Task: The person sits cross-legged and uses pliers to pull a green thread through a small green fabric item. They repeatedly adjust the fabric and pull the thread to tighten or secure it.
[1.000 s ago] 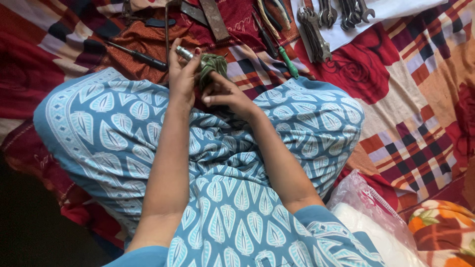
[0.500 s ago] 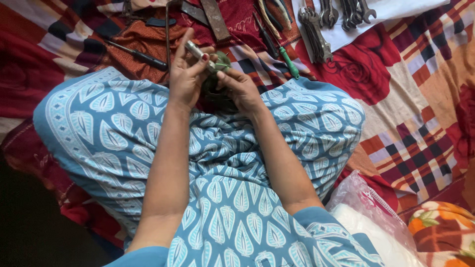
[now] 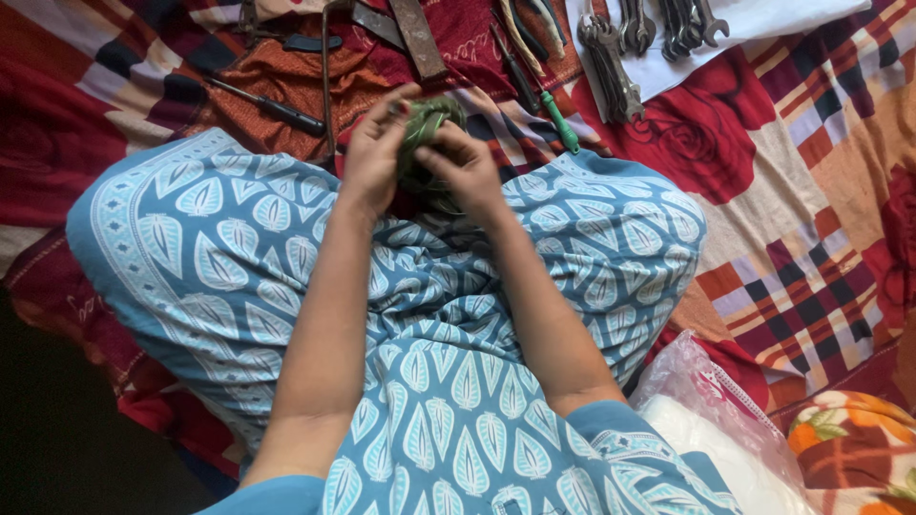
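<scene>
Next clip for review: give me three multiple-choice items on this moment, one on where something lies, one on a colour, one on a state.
1. Where does the screwdriver with the green handle lie?
A. On the patterned blanket, beyond the person's right knee
B. In the plastic bag
C. On the person's lap

2. What colour is the cloth between the hands?
A. White
B. Green
C. Orange

3. How do the left hand and right hand stand?
A. Both flat on the knees
B. One holds a wrench
C. Both closed around the cloth bundle

Answers: 1 A, it rests on the blanket near the row of wrenches. 2 B, green folds show between the fingers. 3 C, both hands clasp the bundle above the lap.
</scene>
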